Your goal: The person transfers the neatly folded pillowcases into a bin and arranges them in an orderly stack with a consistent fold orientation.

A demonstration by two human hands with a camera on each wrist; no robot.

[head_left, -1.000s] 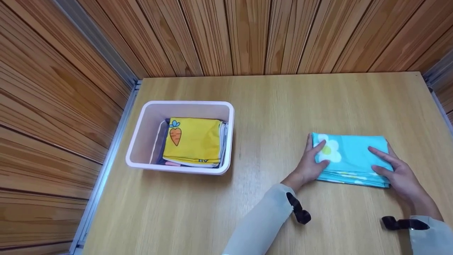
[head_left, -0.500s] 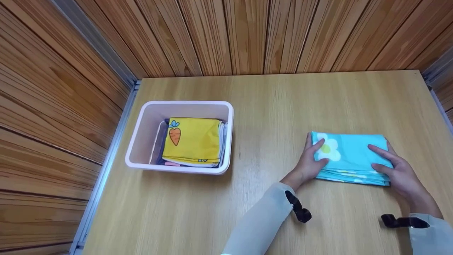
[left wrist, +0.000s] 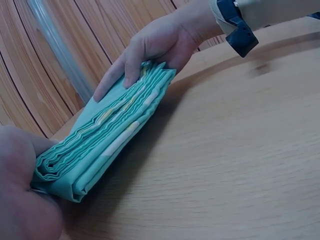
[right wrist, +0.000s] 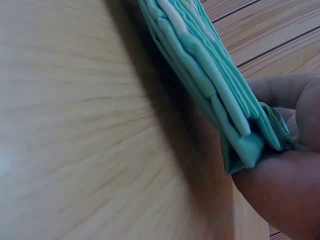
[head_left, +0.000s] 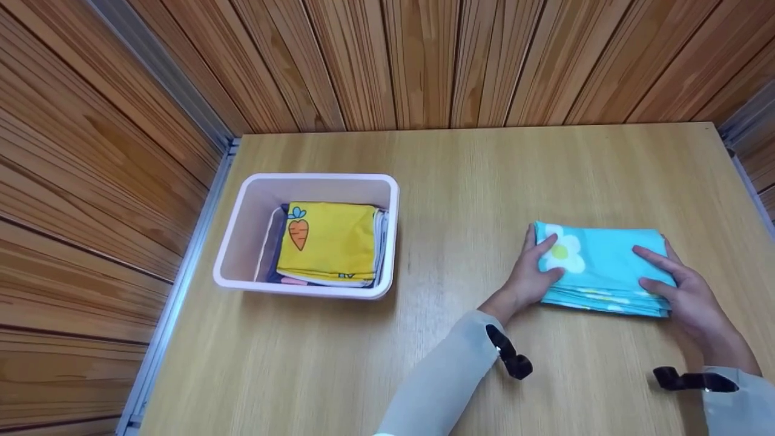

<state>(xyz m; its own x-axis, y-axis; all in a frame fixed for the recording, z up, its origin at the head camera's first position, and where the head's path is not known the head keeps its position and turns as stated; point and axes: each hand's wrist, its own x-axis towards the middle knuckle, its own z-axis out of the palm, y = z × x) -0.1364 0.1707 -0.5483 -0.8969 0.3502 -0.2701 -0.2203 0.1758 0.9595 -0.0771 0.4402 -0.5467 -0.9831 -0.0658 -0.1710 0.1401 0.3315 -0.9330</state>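
Underneath, pale wooden table [head_left: 460, 181]; behind, brown plank walls [head_left: 387, 60]

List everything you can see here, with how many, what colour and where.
folded cloth: one, turquoise with white flowers, on the table's right side, held at both ends.
bin: one, pale pink, on the table's left side.
yellow cloth: one, yellow with a carrot print, folded on top of other fabric inside the bin.
table: one, light wood, walled by brown wooden panels.
wrist straps: two, black, one on each wrist.
sleeves: two, pale, at the bottom edge.
left hand: one, grips the folded cloth's left end.
right hand: one, grips its right end.
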